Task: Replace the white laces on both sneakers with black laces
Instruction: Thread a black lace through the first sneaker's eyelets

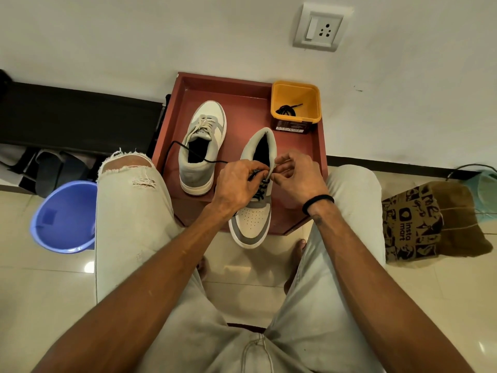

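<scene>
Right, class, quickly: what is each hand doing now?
Left hand: fingers curled, pinching the black lace at the near sneaker.
Right hand: fingers curled at the sneaker's collar; contents hidden.

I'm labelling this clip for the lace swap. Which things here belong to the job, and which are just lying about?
Job: near sneaker, far sneaker, black lace, spare black lace in yellow tub, left hand, right hand.
Lying about: blue bucket, paper bag, wall socket.
</scene>
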`<state>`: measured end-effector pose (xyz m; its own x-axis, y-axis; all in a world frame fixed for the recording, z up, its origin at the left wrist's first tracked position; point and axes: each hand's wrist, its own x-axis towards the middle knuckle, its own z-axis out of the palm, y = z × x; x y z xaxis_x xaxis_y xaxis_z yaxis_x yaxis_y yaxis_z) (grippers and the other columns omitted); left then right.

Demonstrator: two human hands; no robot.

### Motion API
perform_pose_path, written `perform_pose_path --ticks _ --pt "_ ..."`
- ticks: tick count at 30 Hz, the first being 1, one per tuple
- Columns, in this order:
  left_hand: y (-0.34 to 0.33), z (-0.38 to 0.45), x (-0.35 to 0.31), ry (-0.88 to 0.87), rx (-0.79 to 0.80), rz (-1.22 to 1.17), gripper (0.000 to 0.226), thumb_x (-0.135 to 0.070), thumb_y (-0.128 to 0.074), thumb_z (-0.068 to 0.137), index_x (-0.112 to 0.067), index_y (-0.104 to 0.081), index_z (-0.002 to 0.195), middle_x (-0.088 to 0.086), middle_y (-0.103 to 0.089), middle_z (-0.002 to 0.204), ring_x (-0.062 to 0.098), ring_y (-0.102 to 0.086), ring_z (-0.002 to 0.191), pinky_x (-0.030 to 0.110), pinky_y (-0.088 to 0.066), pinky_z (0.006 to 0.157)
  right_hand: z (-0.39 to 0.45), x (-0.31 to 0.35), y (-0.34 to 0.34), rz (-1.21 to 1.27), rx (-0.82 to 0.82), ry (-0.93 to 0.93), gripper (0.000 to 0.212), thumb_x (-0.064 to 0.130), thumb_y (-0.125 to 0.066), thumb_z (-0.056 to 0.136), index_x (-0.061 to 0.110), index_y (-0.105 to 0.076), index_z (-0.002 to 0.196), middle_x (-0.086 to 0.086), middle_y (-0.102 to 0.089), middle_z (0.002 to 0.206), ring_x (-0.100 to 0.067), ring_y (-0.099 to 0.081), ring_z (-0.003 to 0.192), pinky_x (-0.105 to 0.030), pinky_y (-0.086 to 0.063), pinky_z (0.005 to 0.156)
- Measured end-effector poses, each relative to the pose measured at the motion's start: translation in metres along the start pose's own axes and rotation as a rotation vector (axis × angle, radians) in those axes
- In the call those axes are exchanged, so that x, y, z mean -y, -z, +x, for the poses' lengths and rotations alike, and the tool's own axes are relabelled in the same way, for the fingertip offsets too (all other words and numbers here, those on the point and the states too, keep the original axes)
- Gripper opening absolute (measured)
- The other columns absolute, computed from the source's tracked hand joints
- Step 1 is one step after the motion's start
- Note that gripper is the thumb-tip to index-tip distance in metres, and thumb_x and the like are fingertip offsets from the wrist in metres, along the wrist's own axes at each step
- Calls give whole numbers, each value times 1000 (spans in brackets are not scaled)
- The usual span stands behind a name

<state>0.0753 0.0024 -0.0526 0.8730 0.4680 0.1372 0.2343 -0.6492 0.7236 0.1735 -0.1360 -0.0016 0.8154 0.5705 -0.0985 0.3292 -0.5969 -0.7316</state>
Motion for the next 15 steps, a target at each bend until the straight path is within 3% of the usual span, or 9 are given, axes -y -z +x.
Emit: perform_pose_path --ticks 3,5,9,11,13,15 --pt "1 0 1 -8 5 -6 22 -33 -70 97 -27 -78 116 -7 -79 109 13 -74 95 39 -62 86 0 2 -2 -24 -22 23 22 9 -82 84 21 -71 99 10 -71 78 0 -68 71 -17 -58 73" --pt "3 -1 0 -22 7 -4 23 -35 -68 98 -26 -78 116 -6 -78 109 13 -74 93 39 -61 84 0 1 -2 -16 -37 28 19 8 -81 84 21 -72 94 10 -71 75 0 -68 69 -15 -58 71" --pt "7 -5 -4 -30 22 42 33 -51 -64 97 -28 -79 115 -9 -71 82 6 -62 66 32 -56 65 0 1 1 49 -68 21 15 7 -77 84 19 -74 92 9 -73 75 1 -69 69 -10 -53 64" --pt "7 -7 -4 -31 22 67 35 -55 -65 95 -29 -80 115 -11 -65 77 0 -53 57 19 -44 57 1 0 4 125 -84 -2 15 9 -79 83 20 -73 92 8 -74 78 -2 -71 71 -15 -57 68" --pt "7 -9 -2 -30 17 79 39 -55 -67 94 -28 -78 119 -6 -73 90 -2 -51 59 11 -36 60 3 -1 6 250 -107 -28 16 9 -81 82 17 -74 94 4 -76 82 -8 -73 78 -19 -58 72" --pt "8 -10 -1 -23 10 71 42 -56 -68 93 -26 -77 122 0 -77 104 0 -54 69 14 -40 67 4 0 7 415 -135 -64 18 5 -82 80 13 -75 96 -3 -77 87 -18 -75 85 -25 -60 78"
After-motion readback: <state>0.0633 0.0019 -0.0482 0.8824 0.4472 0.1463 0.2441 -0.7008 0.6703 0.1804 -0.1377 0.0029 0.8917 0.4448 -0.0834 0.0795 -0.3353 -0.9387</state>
